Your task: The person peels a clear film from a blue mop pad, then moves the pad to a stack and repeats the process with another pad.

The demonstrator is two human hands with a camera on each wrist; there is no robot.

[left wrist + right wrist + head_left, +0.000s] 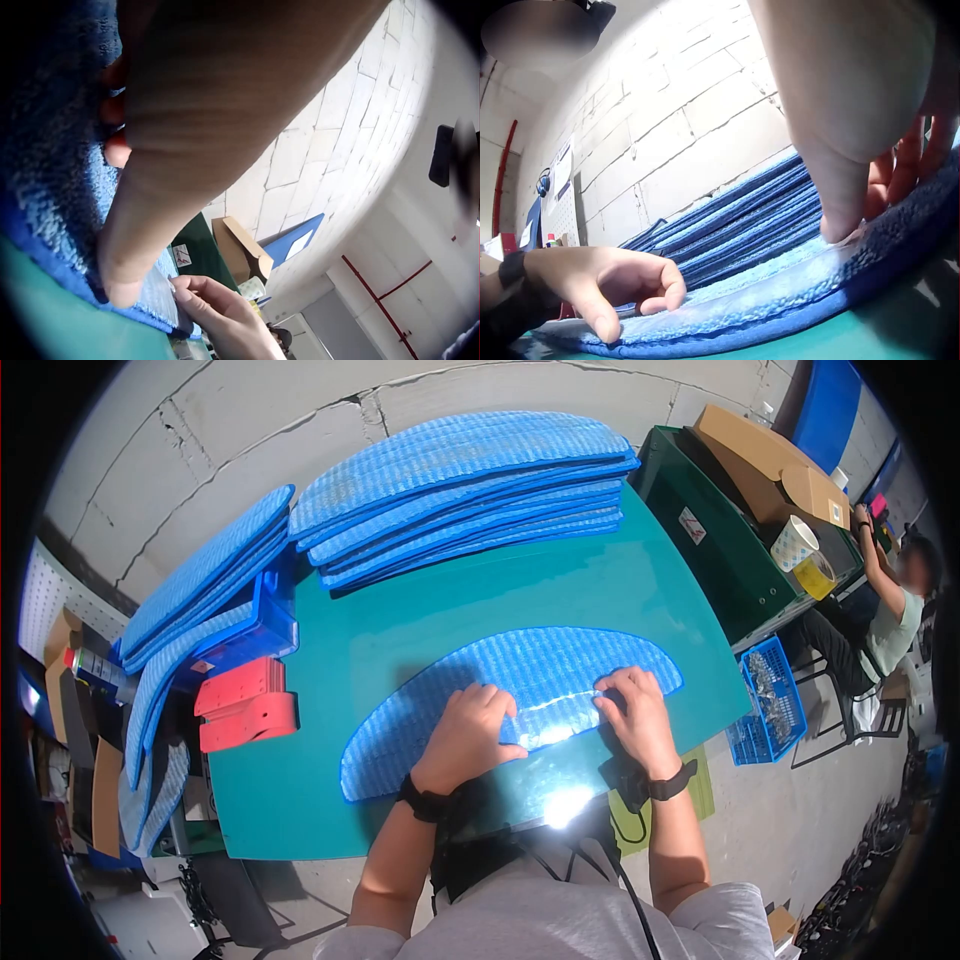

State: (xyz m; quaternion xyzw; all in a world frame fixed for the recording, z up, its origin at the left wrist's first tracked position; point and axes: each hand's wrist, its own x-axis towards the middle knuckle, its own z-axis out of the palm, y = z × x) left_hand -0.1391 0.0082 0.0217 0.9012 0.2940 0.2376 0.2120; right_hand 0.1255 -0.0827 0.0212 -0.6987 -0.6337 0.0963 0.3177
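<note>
The right hand [640, 720] has thumb and forefinger brought together on one end of a clear strip [552, 724]; no gap shows between the tips in the left wrist view. The left hand [468, 730] is relaxed, fingers loosely bent and thumb extended, resting on the pad; I cannot tell whether it has hold of anything.

Both hands are over the near side of one half-moon blue pad [540, 660], which lies flat beneath them, curved edge facing away from the person. The strip runs along the pad's near side between the two hands. The pad's right tip extends past the right hand and sits near the right edge of the green table [650, 585]; its left tip reaches well beyond the left hand. A broad band of tabletop lies between the pad and the rear stack of pads [460, 490], with a narrower band toward the person.

Several pads make up that stack, too tightly layered to count surely. To the left, another pile of pads [210, 575] drapes over one blue bin [272, 610], beside a group of red pieces [250, 718]. Off the right edge are one blue basket [797, 700] and one seated person [888, 635].
</note>
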